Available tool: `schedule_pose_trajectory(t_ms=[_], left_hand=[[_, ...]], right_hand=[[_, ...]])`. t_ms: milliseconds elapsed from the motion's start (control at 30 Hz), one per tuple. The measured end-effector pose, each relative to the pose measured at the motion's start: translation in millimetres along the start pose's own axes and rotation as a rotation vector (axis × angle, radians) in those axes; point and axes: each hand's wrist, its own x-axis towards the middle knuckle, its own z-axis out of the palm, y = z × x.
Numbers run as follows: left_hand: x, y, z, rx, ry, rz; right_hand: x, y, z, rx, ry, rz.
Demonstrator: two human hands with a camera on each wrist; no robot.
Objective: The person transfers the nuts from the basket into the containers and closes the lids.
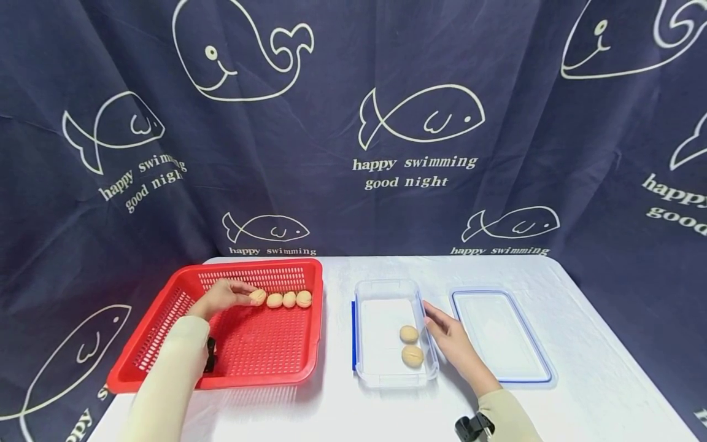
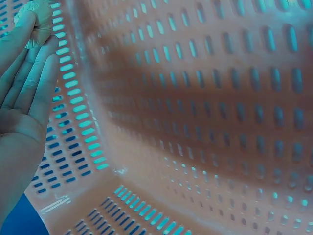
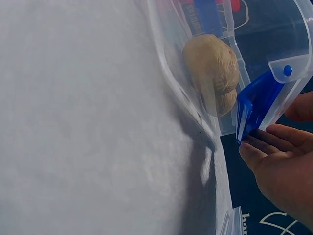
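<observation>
My left hand (image 1: 225, 297) reaches into the red basket (image 1: 315, 344) and pinches a walnut (image 1: 257, 298) between thumb and fingers; the left wrist view shows this walnut (image 2: 40, 22) partly cut off by the frame. A row of three walnuts (image 1: 289, 299) lies beside it along the far wall. Two more walnuts (image 1: 412, 356) sit in the clear plastic box (image 1: 386, 380). At the box's right side, my right hand (image 1: 454, 341) touches the wall with its fingers fairly straight. In the right wrist view, its fingertips meet the hanging blue latch (image 3: 259, 103).
A clear lid with a blue seal (image 1: 499, 334) lies flat to the right of the box. Another blue latch (image 1: 354, 334) hangs on the box's left side. Everything stands on a white-covered table (image 1: 337, 417), with a dark printed curtain (image 1: 331, 153) behind it.
</observation>
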Motion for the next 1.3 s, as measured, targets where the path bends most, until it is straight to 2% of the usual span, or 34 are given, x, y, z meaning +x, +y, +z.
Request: schedule_pose_trajectory(t_ms=[133, 267, 400, 533, 700, 867, 1100, 1300], left_hand=[[-1.0, 5.9, -0.3, -0.001, -0.001, 0.038], [-1.4, 13.5, -0.8, 0.019, 0.018, 0.038], [-1.2, 24.8, 0.9, 0.061, 0.041, 0.047], [-1.3, 37.5, 4.4, 0.081, 0.051, 0.085], [-4.0, 57.7, 10.5, 0.028, 0.066, 0.129], [-9.0, 79.1, 17.9, -0.004, 0.118, 0.121], [-16.9, 107.3, 31.0, -0.078, 0.182, 0.148], [-23.9, 133.6, 44.6, -0.138, 0.198, 0.145]], right_hand=[[-0.8, -2.0, -0.3, 0.003, 0.002, -0.002], [-1.5, -3.2, -0.9, -0.006, 0.002, -0.007], [-1.5, -2.1, -1.1, -0.002, -0.001, -0.002], [-1.1, -1.7, -0.8, 0.013, -0.004, 0.010], [-1.2, -2.7, -1.3, 0.014, -0.005, 0.008], [-1.8, -2.7, -1.6, 0.009, -0.003, -0.007], [-1.5, -1.3, -0.9, 0.007, 0.003, -0.019], [-1.5, -0.4, -0.3, -0.011, 0.014, -0.019]])
